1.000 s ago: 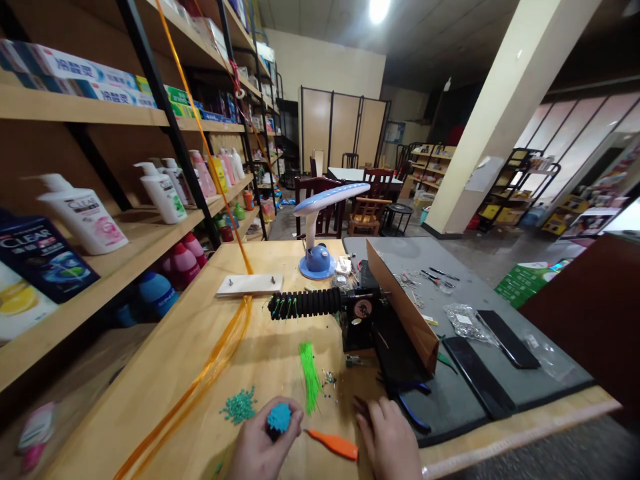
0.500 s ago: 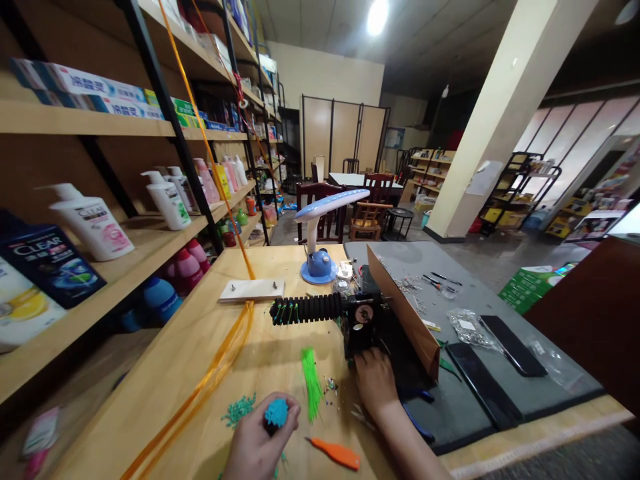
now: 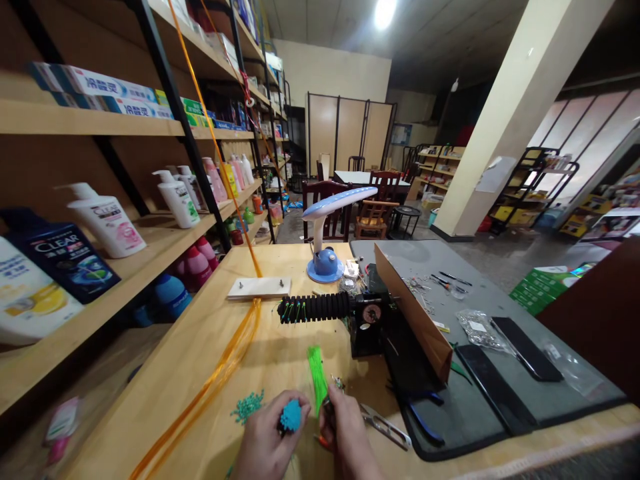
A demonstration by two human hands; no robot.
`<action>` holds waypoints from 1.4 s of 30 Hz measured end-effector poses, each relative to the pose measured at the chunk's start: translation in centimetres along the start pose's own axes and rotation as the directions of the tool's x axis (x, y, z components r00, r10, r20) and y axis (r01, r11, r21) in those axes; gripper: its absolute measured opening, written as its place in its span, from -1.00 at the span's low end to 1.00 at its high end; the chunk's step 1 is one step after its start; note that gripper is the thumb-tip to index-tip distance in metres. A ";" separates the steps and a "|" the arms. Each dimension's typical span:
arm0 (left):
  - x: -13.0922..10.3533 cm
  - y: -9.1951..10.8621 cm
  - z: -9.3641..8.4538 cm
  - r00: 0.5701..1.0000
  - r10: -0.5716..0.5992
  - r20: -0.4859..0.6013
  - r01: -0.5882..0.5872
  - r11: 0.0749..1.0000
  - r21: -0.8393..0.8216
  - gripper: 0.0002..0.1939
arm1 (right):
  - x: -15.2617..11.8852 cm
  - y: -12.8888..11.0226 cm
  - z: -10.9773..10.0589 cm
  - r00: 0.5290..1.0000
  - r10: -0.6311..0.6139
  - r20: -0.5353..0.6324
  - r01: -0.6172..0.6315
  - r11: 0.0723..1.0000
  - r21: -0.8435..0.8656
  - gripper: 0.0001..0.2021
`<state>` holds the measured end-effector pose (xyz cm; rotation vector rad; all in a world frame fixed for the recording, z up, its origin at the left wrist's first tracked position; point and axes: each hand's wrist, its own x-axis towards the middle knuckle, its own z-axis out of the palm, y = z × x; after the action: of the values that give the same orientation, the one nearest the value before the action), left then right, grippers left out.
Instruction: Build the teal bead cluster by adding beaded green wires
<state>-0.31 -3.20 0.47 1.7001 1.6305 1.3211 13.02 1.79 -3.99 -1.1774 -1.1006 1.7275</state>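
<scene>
My left hand point(image 3: 273, 437) is closed around a bright blue tufted bundle point(image 3: 291, 416), whose end faces up between thumb and fingers. My right hand point(image 3: 347, 427) is closed just to its right, with a small dark item partly showing at the fingertips; its kind is hidden. Bright green strands point(image 3: 317, 373) lie on the table just beyond the right fingertips. Teal beads point(image 3: 247, 405) are heaped left of my left hand. A bit of the orange-handled tool point(image 3: 323, 440) shows between my hands. Beside the right hand lies a silver metal tool point(image 3: 387, 427).
A black ridged roller point(image 3: 315, 308) with green strands juts from a black device point(image 3: 364, 317). Beyond stands a blue lamp point(image 3: 325, 263). Orange cords point(image 3: 225, 360) run from a white plate point(image 3: 259, 287). A cardboard divider point(image 3: 413, 313) borders the grey mat point(image 3: 480, 293); shelves line the left.
My right hand has left the black device and come down beside my left hand, closing on a small dark item. It now covers most of the orange tool. The left hand keeps the blue bundle.
</scene>
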 end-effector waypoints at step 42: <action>-0.2 0.4 0.3 0.996 0.049 -0.072 -0.046 0.998 0.049 -0.76 | 0.3 0.2 0.0 0.996 -0.074 0.042 0.077 0.995 -0.069 -0.31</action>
<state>0.16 -3.43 0.63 1.7473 1.6841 1.3929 12.89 2.00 -4.30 -1.1348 -1.2233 1.6720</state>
